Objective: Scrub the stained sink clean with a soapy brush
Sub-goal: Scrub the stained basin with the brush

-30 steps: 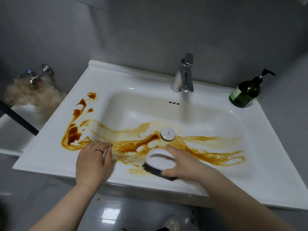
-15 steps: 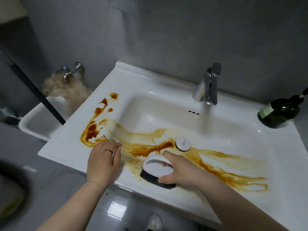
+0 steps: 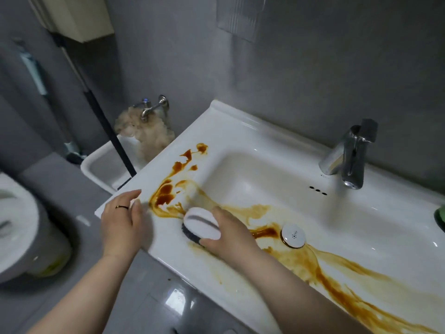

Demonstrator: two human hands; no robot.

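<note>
The white sink [image 3: 252,131] carries a brown stain [image 3: 166,191] that runs from its left ledge across the basin to the lower right. My right hand [image 3: 231,233] grips a white scrub brush [image 3: 201,224] with dark bristles, pressed on the front left slope of the basin beside the dark blotch. My left hand [image 3: 121,220], with a ring on one finger, rests on the sink's front left corner, fingers curled over the edge. A round white drain plug [image 3: 293,235] sits just right of my right hand.
A chrome faucet [image 3: 350,155] stands at the back right. A green bottle [image 3: 440,214] shows at the right edge. Left of the sink are a low mop basin [image 3: 101,167] with a wall tap [image 3: 151,107], a dark mop handle [image 3: 106,121] and a toilet [image 3: 16,227].
My right hand has slid the brush left, from the basin's front toward the dark blotch on the ledge. My left hand shifted to the sink's corner. The view swung left.
</note>
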